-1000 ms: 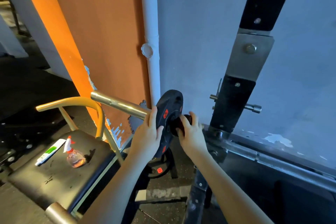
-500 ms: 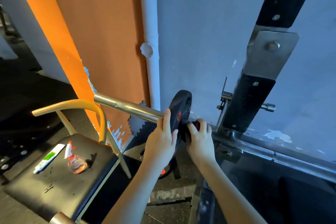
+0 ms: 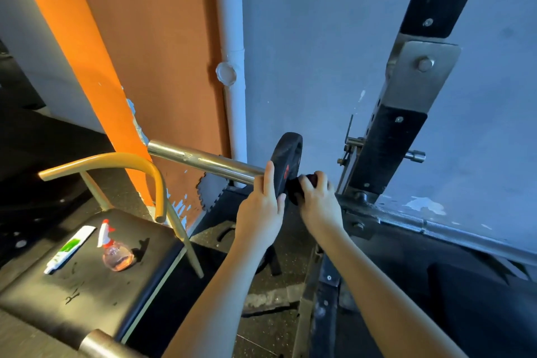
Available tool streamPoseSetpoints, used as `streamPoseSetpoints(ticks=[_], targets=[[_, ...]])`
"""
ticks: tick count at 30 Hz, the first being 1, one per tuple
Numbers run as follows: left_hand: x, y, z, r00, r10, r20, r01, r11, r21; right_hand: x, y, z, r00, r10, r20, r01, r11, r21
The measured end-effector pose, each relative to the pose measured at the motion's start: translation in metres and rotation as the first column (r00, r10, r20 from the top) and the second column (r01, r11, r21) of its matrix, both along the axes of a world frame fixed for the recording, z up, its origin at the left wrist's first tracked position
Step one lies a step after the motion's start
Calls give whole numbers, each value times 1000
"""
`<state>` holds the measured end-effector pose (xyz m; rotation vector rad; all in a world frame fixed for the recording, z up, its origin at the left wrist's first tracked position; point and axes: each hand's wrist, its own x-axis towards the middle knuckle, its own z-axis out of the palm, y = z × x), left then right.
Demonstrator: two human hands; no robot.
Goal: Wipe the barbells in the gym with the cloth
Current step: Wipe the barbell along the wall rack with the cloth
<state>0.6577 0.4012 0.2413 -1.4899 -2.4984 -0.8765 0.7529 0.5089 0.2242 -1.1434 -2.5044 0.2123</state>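
A steel barbell sleeve sticks out to the left from a rack, carrying a small black weight plate with red markings. My left hand holds the plate's near face and lower rim, index finger raised along it. My right hand sits just behind the plate, fingers curled round a dark cloth pressed against the bar's collar. The rest of the bar runs off to the right along the wall.
A black rack upright with a steel bracket stands right of the plate. A black padded bench at lower left holds a spray bottle and a white tube. A yellow tube frame arches over it.
The plate has slid right along the sleeve toward the rack, turning nearly edge-on, with both hands following it. The view has shifted a little to the right.
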Motion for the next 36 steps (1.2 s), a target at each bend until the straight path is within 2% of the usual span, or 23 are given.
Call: streamPoseSetpoints(ticks=[5, 7, 11, 17, 21, 25, 30, 33, 36], targets=[[1, 0, 3, 1000, -6, -24, 6, 1000, -7, -17, 32, 36, 992, -65, 106, 84, 980, -183], [2, -2, 4, 1000, 8, 12, -8, 999, -34, -14, 19, 27, 990, -68, 125, 85, 988, -130], [3, -2, 9, 998, 42, 50, -39, 997, -73, 6, -4, -3, 988, 32, 154, -41, 998, 52], [1, -1, 5, 997, 29, 73, -26, 998, -54, -2, 4, 7, 987, 20, 160, -19, 1000, -10], [0, 0, 1, 997, -8, 76, 9, 1000, -11, -11, 21, 21, 995, -7, 100, 19, 993, -120], [-6, -1, -4, 996, -71, 52, 69, 996, 50, -24, 39, 29, 993, -119, 14, 119, 963, -243], [-14, -1, -10, 990, -142, -17, 143, 983, 114, -11, 6, 0, 971, -134, -200, 118, 989, -89], [-24, 0, -10, 976, -208, -60, 216, 962, 165, -10, -8, -20, 964, -198, -175, 190, 980, -59], [-36, -1, -8, 953, -294, -78, 302, 942, 148, -19, -8, -13, 944, -291, -157, 283, 956, -72]])
